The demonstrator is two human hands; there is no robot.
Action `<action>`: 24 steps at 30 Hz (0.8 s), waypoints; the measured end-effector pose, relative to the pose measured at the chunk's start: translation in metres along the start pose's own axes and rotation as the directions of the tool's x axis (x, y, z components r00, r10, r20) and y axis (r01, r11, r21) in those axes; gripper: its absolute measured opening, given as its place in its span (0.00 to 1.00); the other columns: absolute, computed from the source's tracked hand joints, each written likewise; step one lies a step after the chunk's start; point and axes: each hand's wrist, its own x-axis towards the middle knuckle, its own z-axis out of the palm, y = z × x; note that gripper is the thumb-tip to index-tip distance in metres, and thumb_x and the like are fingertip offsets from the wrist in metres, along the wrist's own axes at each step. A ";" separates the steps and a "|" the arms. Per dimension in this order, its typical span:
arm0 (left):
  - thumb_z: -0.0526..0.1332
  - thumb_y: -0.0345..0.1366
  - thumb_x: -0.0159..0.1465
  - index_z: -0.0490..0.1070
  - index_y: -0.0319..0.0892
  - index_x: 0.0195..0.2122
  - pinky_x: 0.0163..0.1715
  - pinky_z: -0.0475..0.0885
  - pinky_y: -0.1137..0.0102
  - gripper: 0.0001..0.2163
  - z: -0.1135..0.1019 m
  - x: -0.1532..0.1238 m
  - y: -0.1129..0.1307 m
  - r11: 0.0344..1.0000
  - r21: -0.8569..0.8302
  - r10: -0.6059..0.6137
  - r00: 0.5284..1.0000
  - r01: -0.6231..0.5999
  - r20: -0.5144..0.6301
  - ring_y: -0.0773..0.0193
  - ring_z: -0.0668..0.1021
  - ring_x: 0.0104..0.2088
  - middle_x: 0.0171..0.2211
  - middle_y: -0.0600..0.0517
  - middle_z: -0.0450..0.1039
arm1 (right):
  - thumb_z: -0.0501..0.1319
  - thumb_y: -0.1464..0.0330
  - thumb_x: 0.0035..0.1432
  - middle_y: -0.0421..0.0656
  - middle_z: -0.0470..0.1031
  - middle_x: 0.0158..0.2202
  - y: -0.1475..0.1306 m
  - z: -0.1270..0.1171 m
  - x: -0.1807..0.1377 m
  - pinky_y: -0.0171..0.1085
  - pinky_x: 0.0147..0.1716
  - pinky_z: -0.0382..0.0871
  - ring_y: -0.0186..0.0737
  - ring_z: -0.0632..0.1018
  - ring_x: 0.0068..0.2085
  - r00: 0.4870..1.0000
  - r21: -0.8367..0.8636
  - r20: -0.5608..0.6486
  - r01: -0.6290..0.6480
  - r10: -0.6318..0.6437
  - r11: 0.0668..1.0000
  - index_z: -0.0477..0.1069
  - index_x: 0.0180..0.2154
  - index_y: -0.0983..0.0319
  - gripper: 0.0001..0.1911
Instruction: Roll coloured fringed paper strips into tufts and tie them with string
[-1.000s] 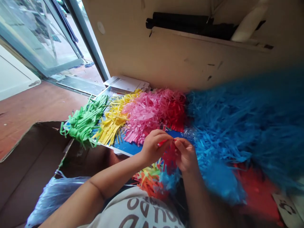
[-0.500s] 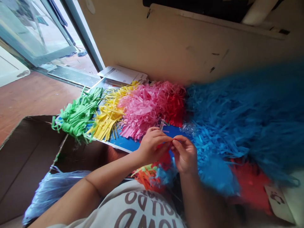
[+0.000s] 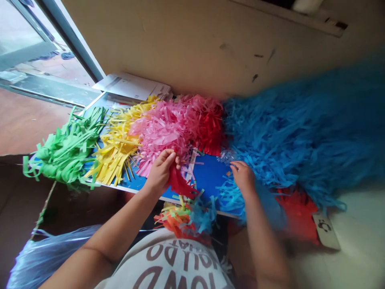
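My left hand (image 3: 164,170) is closed in a pinch on the top of a red paper tassel (image 3: 182,182), whose fringe hangs to the right over the blue board (image 3: 207,176). My right hand (image 3: 244,176) is over the right part of the board, fingers pinched together beside a small heap of clear, shiny strips (image 3: 227,156). Whatever lies between those fingertips is too small to make out. Blue fringe (image 3: 230,194) lies just below this hand. Close to my shirt is a bunch of mixed orange, green and blue tassels (image 3: 183,218).
Green (image 3: 66,148), yellow (image 3: 117,146), pink (image 3: 168,124) and dark red tassels (image 3: 212,132) lie in piles along the board. A large blue fringe heap (image 3: 285,132) fills the right. Pale strands (image 3: 57,249) hang over a cardboard box at lower left. Flat white packages (image 3: 132,86) lie at the back.
My hands were together at the red tassel and have moved apart. The left carried the tassel left; the right moved toward the clear strips. The view has shifted right.
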 end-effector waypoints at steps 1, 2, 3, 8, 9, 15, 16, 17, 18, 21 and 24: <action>0.70 0.45 0.56 0.63 0.43 0.35 0.24 0.67 0.77 0.18 0.000 0.003 0.000 0.999 -0.033 -0.025 1.000 0.025 0.001 0.75 0.66 0.20 0.22 0.62 0.65 | 0.59 0.67 0.59 0.49 0.80 0.41 0.011 0.003 0.006 0.42 0.41 0.70 0.44 0.78 0.39 0.999 -0.016 0.030 0.014 -0.013 1.000 0.80 0.34 0.61 0.10; 0.71 0.46 0.56 0.63 0.42 0.34 0.22 0.64 0.79 0.18 0.001 0.005 -0.001 0.999 -0.030 -0.043 0.999 0.043 0.016 0.76 0.63 0.18 0.21 0.63 0.63 | 0.60 0.68 0.58 0.49 0.80 0.40 0.019 0.007 0.009 0.41 0.40 0.70 0.43 0.77 0.38 0.999 -0.016 0.045 0.024 -0.024 1.000 0.80 0.33 0.61 0.09; 0.71 0.47 0.55 0.63 0.42 0.33 0.20 0.61 0.80 0.19 0.001 0.006 -0.002 0.998 0.001 -0.058 0.997 0.058 0.042 0.77 0.61 0.18 0.20 0.63 0.60 | 0.60 0.68 0.58 0.49 0.79 0.38 0.023 0.009 0.011 0.40 0.39 0.69 0.43 0.77 0.37 0.998 -0.023 0.055 0.035 -0.034 0.999 0.79 0.31 0.60 0.09; 0.66 0.54 0.59 0.68 0.40 0.32 0.18 0.55 0.78 0.20 0.000 -0.003 -0.007 0.950 0.312 -0.079 0.974 0.009 0.214 0.76 0.61 0.18 0.20 0.59 0.65 | 0.58 0.62 0.61 0.50 0.78 0.35 0.002 -0.003 0.000 0.43 0.37 0.69 0.45 0.76 0.35 0.998 -0.003 0.003 0.056 -0.055 0.998 0.77 0.29 0.61 0.14; 0.65 0.54 0.60 0.70 0.39 0.33 0.19 0.57 0.78 0.20 -0.001 -0.006 -0.007 0.930 0.366 -0.081 0.963 -0.019 0.256 0.76 0.63 0.18 0.21 0.58 0.67 | 0.58 0.60 0.62 0.50 0.78 0.36 -0.010 -0.008 -0.006 0.44 0.38 0.70 0.46 0.77 0.36 0.998 0.047 -0.029 0.056 -0.055 0.997 0.78 0.32 0.61 0.14; 0.64 0.49 0.64 0.79 0.38 0.36 0.26 0.67 0.75 0.17 0.009 -0.022 -0.011 0.782 0.528 0.100 0.904 -0.330 0.417 0.69 0.75 0.25 0.27 0.50 0.77 | 0.66 0.60 0.58 0.43 0.79 0.40 -0.095 -0.018 -0.063 0.39 0.34 0.75 0.39 0.79 0.35 0.998 0.685 0.035 -0.057 0.045 0.726 0.80 0.36 0.57 0.09; 0.63 0.47 0.65 0.79 0.38 0.36 0.28 0.69 0.74 0.16 0.011 -0.024 -0.012 0.737 0.546 0.153 0.886 -0.398 0.438 0.68 0.76 0.27 0.28 0.48 0.78 | 0.67 0.60 0.57 0.43 0.79 0.40 -0.104 -0.014 -0.070 0.39 0.35 0.76 0.39 0.79 0.35 0.996 0.737 0.065 -0.090 0.062 0.670 0.80 0.37 0.57 0.09; 0.63 0.46 0.66 0.80 0.38 0.36 0.30 0.70 0.74 0.15 0.012 -0.025 -0.013 0.694 0.560 0.193 0.866 -0.453 0.462 0.67 0.78 0.29 0.29 0.48 0.79 | 0.67 0.60 0.57 0.44 0.79 0.41 -0.110 -0.011 -0.076 0.40 0.36 0.77 0.39 0.80 0.36 0.992 0.776 0.089 -0.123 0.086 0.619 0.80 0.38 0.57 0.09; 0.62 0.45 0.66 0.80 0.39 0.36 0.31 0.71 0.74 0.14 0.014 -0.027 -0.012 0.659 0.566 0.220 0.847 -0.495 0.484 0.66 0.78 0.30 0.30 0.47 0.79 | 0.68 0.61 0.56 0.43 0.79 0.40 -0.113 -0.008 -0.081 0.41 0.37 0.77 0.39 0.80 0.36 0.987 0.804 0.108 -0.156 0.118 0.573 0.79 0.39 0.57 0.10; 0.62 0.43 0.67 0.79 0.38 0.36 0.29 0.70 0.75 0.13 0.016 -0.031 -0.011 0.603 0.579 0.234 0.815 -0.549 0.530 0.68 0.77 0.28 0.28 0.48 0.78 | 0.71 0.60 0.52 0.43 0.81 0.36 -0.115 -0.004 -0.088 0.42 0.39 0.78 0.40 0.81 0.35 0.965 0.844 0.123 -0.225 0.232 0.488 0.77 0.40 0.59 0.14; 0.61 0.41 0.67 0.79 0.38 0.35 0.28 0.69 0.75 0.12 0.018 -0.033 -0.007 0.553 0.601 0.231 0.800 -0.576 0.554 0.68 0.76 0.27 0.28 0.48 0.77 | 0.73 0.60 0.49 0.43 0.81 0.34 -0.115 -0.007 -0.091 0.42 0.38 0.78 0.41 0.82 0.34 0.954 0.842 0.118 -0.243 0.275 0.482 0.75 0.37 0.60 0.16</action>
